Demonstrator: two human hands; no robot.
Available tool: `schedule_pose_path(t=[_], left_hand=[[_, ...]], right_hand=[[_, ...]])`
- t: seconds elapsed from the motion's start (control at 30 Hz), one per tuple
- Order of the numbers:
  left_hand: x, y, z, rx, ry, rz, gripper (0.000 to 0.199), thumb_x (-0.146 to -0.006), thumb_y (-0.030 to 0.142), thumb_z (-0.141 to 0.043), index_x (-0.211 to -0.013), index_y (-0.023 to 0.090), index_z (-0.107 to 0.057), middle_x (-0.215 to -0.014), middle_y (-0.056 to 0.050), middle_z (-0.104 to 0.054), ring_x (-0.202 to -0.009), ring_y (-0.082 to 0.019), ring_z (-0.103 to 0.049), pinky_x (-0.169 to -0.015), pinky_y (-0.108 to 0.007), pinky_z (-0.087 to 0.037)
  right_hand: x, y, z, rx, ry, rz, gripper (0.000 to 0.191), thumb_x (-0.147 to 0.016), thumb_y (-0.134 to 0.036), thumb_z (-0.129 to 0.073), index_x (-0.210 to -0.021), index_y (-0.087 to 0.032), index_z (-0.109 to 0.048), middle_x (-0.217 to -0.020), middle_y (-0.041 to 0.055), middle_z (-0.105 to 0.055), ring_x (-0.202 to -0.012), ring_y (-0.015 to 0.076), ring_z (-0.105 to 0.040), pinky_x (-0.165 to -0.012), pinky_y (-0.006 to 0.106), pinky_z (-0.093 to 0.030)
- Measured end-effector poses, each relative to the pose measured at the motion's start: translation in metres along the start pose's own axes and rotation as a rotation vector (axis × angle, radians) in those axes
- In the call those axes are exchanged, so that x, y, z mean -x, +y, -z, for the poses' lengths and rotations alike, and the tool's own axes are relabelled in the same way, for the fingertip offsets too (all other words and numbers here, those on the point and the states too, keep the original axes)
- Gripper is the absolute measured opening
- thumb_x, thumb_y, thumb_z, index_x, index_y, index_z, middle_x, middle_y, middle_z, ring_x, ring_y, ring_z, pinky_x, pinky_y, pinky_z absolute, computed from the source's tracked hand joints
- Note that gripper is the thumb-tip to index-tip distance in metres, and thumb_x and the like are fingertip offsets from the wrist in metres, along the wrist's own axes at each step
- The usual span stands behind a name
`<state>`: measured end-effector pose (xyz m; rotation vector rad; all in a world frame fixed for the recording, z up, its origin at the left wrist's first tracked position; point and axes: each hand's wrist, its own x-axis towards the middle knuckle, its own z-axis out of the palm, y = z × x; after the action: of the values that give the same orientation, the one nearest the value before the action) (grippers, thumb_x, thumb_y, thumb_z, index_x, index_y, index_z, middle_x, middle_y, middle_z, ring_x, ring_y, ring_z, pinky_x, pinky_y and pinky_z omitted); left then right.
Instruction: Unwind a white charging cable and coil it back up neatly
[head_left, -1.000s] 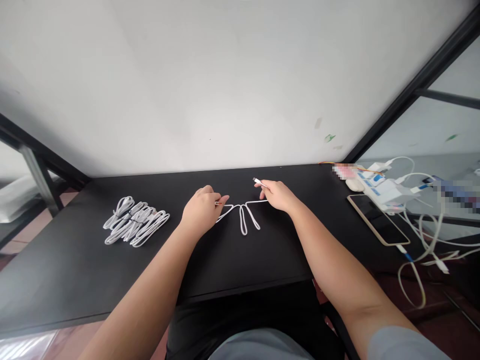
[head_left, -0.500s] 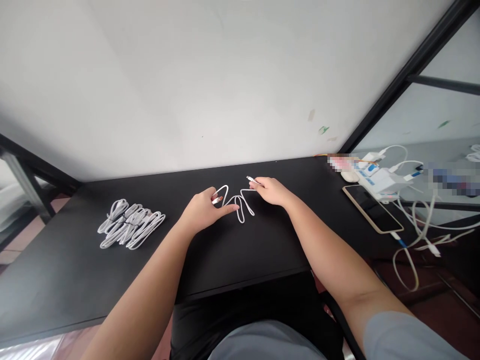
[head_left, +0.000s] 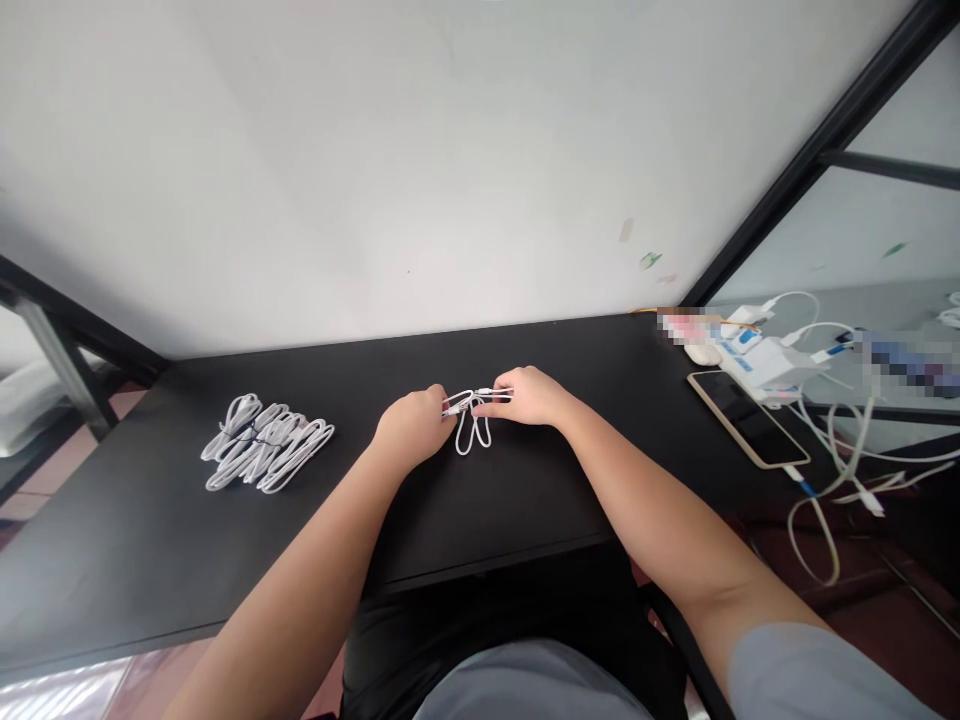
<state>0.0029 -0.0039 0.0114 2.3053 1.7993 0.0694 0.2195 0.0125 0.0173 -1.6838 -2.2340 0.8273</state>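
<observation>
A white cable (head_left: 473,437) is looped between my two hands, with its small loops hanging over the black table. My left hand (head_left: 415,424) is closed on the cable's left side, near a connector. On the right side, my right hand (head_left: 527,395) pinches the cable between thumb and fingers, next to the other connector. Both ends point inward between the hands. Several bundled white cables (head_left: 266,443) lie together on the table, left of my left hand.
The black table (head_left: 465,540) runs along a pale wall. At the right lie a phone (head_left: 748,418) with a cable plugged in, a power strip with white chargers (head_left: 774,360), a white mouse (head_left: 702,354) and tangled cables. A black metal frame stands at each side.
My hands have come closer together. My right hand has moved slightly left and down with its cable end, and the left hand's fingers have closed round the cable.
</observation>
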Motion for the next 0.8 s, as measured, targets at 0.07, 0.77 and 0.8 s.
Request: schedule_pose_path(t=[0.07,0.77,0.8], left_hand=[[0.000,0.001,-0.001,0.012,-0.001,0.002,0.019,-0.088,0.038,-0.049,-0.091,0.021,-0.057,-0.085,-0.010,-0.071,-0.078,-0.031,-0.068,-0.062,-0.033,-0.041],[-0.005,0.001,-0.009,1.014,0.229,-0.190,0.038,-0.099,0.053,-0.043,-0.092,0.019,-0.058,-0.073,-0.001,-0.066,-0.057,-0.013,-0.059,-0.056,-0.025,-0.045],[-0.006,0.001,-0.009,1.042,0.239,-0.184,0.038,-0.099,0.053,-0.045,-0.094,0.019,-0.058,-0.076,-0.002,-0.067,-0.057,-0.013,-0.060,-0.055,-0.025,-0.045]], right_hand=[[-0.001,-0.002,-0.004,0.003,0.006,0.017,0.055,-0.064,-0.075,-0.073,-0.069,-0.021,-0.063,-0.060,-0.0001,-0.058,-0.054,0.0134,-0.048,-0.053,0.028,-0.026],[-0.008,-0.002,-0.023,-0.569,0.073,0.255,0.036,-0.082,-0.053,-0.070,-0.092,-0.019,-0.068,-0.059,-0.0076,-0.037,-0.054,0.0086,-0.030,-0.054,0.026,-0.027],[-0.009,-0.002,-0.022,-0.566,0.095,0.258,0.035,-0.084,-0.053,-0.067,-0.085,-0.018,-0.068,-0.059,-0.0064,-0.038,-0.054,0.0089,-0.031,-0.055,0.026,-0.026]])
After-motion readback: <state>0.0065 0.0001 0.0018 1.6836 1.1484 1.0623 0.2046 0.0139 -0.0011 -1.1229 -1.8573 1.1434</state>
